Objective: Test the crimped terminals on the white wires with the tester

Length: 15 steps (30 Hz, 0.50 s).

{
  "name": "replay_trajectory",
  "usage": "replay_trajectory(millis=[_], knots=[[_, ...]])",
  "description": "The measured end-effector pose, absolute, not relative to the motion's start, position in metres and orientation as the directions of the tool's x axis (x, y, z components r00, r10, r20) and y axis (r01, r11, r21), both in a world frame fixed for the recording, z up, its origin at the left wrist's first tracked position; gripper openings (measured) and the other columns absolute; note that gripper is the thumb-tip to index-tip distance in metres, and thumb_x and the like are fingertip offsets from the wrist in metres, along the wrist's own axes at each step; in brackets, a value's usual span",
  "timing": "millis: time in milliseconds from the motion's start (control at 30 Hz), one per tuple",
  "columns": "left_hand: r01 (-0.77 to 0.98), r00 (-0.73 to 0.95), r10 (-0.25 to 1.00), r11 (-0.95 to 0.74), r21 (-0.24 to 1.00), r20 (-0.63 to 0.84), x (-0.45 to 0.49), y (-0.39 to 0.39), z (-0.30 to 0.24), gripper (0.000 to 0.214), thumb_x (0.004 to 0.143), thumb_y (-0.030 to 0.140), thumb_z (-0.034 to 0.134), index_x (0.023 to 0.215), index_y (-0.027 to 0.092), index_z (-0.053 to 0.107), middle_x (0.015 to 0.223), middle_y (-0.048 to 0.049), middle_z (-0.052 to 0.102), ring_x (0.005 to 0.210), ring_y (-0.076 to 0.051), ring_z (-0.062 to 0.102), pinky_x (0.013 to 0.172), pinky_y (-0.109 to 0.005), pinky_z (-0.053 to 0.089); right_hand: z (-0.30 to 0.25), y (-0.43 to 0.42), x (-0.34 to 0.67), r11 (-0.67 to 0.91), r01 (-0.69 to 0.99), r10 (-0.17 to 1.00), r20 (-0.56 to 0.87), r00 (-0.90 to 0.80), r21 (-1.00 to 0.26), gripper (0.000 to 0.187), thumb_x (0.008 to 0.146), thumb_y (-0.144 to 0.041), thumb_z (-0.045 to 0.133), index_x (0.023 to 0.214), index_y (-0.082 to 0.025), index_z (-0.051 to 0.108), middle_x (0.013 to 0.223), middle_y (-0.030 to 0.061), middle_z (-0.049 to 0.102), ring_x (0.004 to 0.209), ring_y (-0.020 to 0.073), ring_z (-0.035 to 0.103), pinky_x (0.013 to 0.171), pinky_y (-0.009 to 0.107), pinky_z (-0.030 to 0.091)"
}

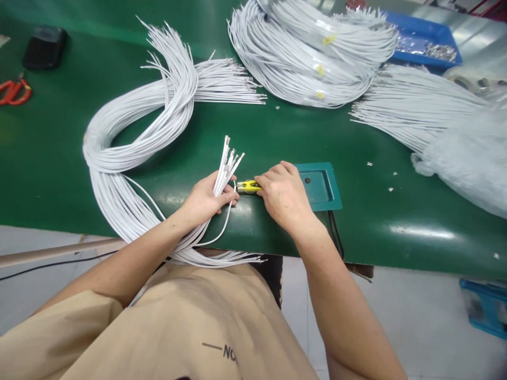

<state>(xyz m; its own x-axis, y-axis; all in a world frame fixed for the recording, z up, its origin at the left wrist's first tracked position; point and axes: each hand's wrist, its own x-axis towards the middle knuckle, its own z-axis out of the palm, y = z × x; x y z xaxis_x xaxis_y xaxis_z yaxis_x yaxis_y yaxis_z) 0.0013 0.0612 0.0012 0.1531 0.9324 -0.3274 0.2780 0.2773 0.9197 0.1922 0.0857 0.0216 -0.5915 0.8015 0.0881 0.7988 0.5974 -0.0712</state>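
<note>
My left hand [207, 199] is closed around a small bunch of white wires [225, 171], whose tipped ends stick up above the fingers. One single wire [231, 214] stands apart, its end near my left thumb, and loops down toward the table edge. My right hand [284, 194] grips yellow-handled pliers [249, 186]. The jaws point left and meet the single wire's end; whether they are clamped on it I cannot tell. From the left hand the wires run down into a large curved bundle of white wires [95, 142] on the green table [222, 121].
Coiled white wires [309, 63] with yellow tags lie at the back. A blue tray [423, 39] holds small metal parts. More wires [420, 105] lie in clear plastic at right. Behind my right hand sits a teal tray [336, 190]. Red-handled scissors [16, 92] and a black device [45, 48] lie left.
</note>
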Motion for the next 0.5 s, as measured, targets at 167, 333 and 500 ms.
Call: replay_trajectory(millis=[167,333,500], knots=[[0.33,0.101,0.937,0.284,0.9,-0.333,0.004,0.064,-0.008,0.041,0.07,0.028,0.066,0.109,0.02,0.055,0.074,-0.0021,0.07,0.068,-0.019,0.067,0.039,-0.017,0.04,0.016,0.091,0.194,0.589,0.802,0.808,0.08,-0.584,-0.101,0.019,0.084,-0.013,0.05,0.08,-0.018,0.068,0.074,0.0049,0.068,0.082,0.0215,0.049,0.093,0.039,0.031],[0.365,0.093,0.941,0.272,0.89,-0.326,0.005,0.065,-0.01,0.039,0.069,0.025,0.066,0.106,0.02,0.057,0.071,-0.0013,0.069,0.066,-0.017,0.066,0.043,-0.018,0.041,0.023,0.088,0.191,0.571,0.806,0.821,0.091,-0.564,-0.154,0.017,0.084,-0.017,0.054,0.093,-0.016,0.068,0.089,0.0072,0.07,0.094,0.0238,0.051,0.1,0.043,0.028],[0.335,0.123,0.922,0.311,0.89,-0.368,0.002,0.067,-0.003,0.038,0.068,0.025,0.065,0.104,0.018,0.056,0.072,-0.0011,0.068,0.064,-0.017,0.065,0.041,-0.018,0.042,0.039,0.068,0.174,0.518,0.802,0.855,0.193,-0.481,-0.296,0.028,0.088,-0.025,0.052,0.112,-0.014,0.06,0.11,0.0107,0.065,0.102,0.0249,0.052,0.092,0.042,0.033]])
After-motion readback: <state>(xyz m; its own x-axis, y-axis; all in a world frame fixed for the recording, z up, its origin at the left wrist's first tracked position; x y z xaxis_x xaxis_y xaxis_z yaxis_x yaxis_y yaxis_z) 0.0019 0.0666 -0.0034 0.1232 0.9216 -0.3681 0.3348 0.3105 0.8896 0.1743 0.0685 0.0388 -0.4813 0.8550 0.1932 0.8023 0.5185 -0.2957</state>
